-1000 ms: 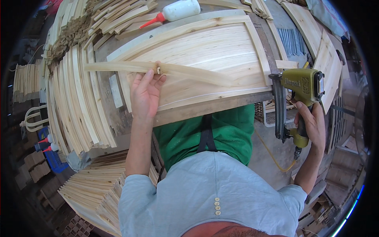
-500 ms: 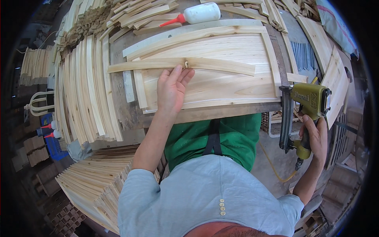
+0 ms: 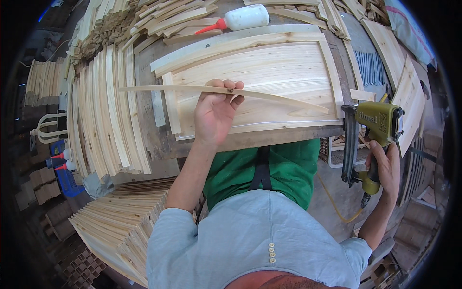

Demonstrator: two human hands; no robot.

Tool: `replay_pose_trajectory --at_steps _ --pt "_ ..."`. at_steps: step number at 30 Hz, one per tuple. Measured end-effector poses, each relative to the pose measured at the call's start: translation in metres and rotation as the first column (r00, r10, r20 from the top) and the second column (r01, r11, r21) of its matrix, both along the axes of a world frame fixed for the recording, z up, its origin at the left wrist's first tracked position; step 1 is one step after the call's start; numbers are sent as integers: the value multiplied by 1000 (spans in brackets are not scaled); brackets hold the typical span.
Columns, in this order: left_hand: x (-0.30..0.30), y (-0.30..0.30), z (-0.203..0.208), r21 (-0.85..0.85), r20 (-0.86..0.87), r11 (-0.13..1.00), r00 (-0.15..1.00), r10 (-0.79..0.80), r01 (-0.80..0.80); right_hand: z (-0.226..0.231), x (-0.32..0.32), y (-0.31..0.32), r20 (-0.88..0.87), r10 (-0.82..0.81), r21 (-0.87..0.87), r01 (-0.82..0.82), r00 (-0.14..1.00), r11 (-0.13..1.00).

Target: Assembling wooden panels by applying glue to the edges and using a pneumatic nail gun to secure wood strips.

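My left hand [image 3: 215,111] is closed around the middle of a thin wooden strip [image 3: 274,98], which has a dark knot by my fingers and shows its narrow edge. The strip is held above a pale wooden panel [image 3: 250,65]. Strips border the panel along its far, left and right sides; a white line of glue [image 3: 269,126] runs along its near edge. Off to the right, my right hand [image 3: 386,166] grips an olive-green nail gun [image 3: 378,118] by the handle, beside the table's near right corner.
A white glue bottle with red nozzle [image 3: 246,18] lies beyond the panel. Rows of wooden strips [image 3: 103,106] stand at the left, with a stack of framed panels [image 3: 118,226] below. Blue-grey nail strips [image 3: 369,67] lie at right. A yellow hose [image 3: 337,207] hangs below the nail gun.
My left hand has turned the strip from its broad face to its narrow edge and brought it slightly nearer me. The right hand and nail gun have stayed nearly still.
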State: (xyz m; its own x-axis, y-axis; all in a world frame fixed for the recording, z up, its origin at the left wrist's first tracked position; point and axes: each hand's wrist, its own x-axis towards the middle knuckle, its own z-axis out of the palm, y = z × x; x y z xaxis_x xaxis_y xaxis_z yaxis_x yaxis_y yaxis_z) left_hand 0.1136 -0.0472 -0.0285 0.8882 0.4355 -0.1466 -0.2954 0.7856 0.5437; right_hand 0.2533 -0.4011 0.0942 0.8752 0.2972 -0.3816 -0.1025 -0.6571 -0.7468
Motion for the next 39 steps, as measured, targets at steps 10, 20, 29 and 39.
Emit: replay_pose_trajectory --at_steps 10,20,29,39 --pt "5 -4 0 61 -113 995 989 91 -84 0 1 -1 1 -11 -16 11 1000 1000" --pt "3 -2 10 30 -297 981 939 -173 190 -1 0 1 16 -15 15 15 1000 1000" --pt "-4 70 34 774 -34 -580 932 360 253 3 -1 5 4 -34 28 34 999 999" --pt "17 92 32 886 -68 -432 969 237 168 8 -2 7 -32 -42 12 42 999 999"
